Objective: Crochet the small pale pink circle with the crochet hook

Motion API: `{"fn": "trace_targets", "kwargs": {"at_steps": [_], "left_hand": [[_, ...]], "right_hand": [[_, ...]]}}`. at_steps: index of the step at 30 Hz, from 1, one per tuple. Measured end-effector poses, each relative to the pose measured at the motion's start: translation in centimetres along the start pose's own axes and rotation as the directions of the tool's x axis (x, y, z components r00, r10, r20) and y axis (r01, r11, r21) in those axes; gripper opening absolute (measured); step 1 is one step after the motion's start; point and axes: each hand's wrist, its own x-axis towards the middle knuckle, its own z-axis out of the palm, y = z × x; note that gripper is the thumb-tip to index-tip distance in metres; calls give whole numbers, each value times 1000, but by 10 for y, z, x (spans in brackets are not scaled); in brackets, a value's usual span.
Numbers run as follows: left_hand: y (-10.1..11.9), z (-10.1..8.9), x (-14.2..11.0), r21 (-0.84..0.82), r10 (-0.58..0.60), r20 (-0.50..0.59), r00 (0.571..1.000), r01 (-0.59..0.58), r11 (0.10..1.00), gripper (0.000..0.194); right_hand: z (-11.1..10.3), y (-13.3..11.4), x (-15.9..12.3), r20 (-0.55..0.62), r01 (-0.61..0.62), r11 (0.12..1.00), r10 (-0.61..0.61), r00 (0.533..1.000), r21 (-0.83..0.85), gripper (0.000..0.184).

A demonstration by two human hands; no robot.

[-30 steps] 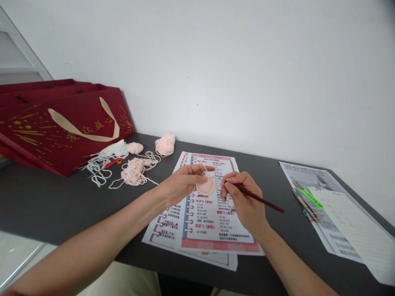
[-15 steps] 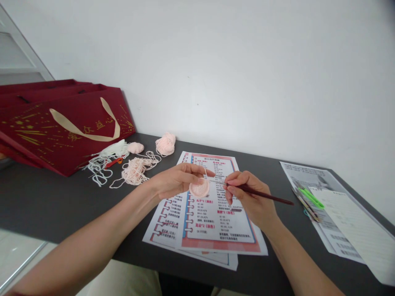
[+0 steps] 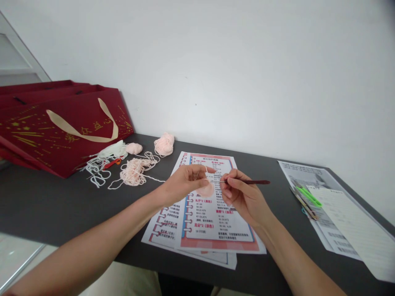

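Observation:
My left hand (image 3: pixel 182 184) pinches a small round pink crochet piece (image 3: pixel 206 190) above the printed pattern sheet (image 3: pixel 212 213). My right hand (image 3: pixel 243 197) is closed round a dark red crochet hook (image 3: pixel 251 181), which lies almost level, its metal tip pointing left at the top edge of the pink piece. A thin pink strand runs from the piece left across the table to a loose heap of pink yarn (image 3: pixel 134 171). Both hands hover just above the sheet at the middle of the dark table (image 3: pixel 55 201).
A red gift bag (image 3: pixel 61 127) with a beige handle lies at the back left. White yarn (image 3: pixel 103 162) and two small pink yarn balls (image 3: pixel 164 144) sit by it. At the right lie more papers (image 3: pixel 336 213) with green-handled tools (image 3: pixel 308 197) on them. A white wall stands behind.
The hook has swung from slanting down-right to almost level, and its tip has come up to the piece's top edge. My left hand turned the pink piece slightly, and the two hands drew closer.

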Motion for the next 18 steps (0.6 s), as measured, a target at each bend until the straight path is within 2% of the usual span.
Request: {"fn": "trace_targets", "kwargs": {"at_steps": [3, 8, 13, 18], "left_hand": [[-6, 8, -1, 9, 36, -61, 997, -36, 999, 30], [-11, 8, 0, -66, -1, -58, 998, -2, 998, 33], [-12, 6, 1, -85, -13, -61, 998, 7, 996, 29], [-10, 6, 1, -49, 19, -87, 996, -24, 999, 26]], "right_hand": [[5, 7, 0, -53, 38, 999, -39, 998, -13, 8], [7, 7, 0, -104, 63, 997, -67, 992, -49, 10], [5, 2, -1, -64, 123, 988, -129, 990, -91, 8], [0, 4, -3, -22, 228, 938, -242, 970, -261, 9]]}}
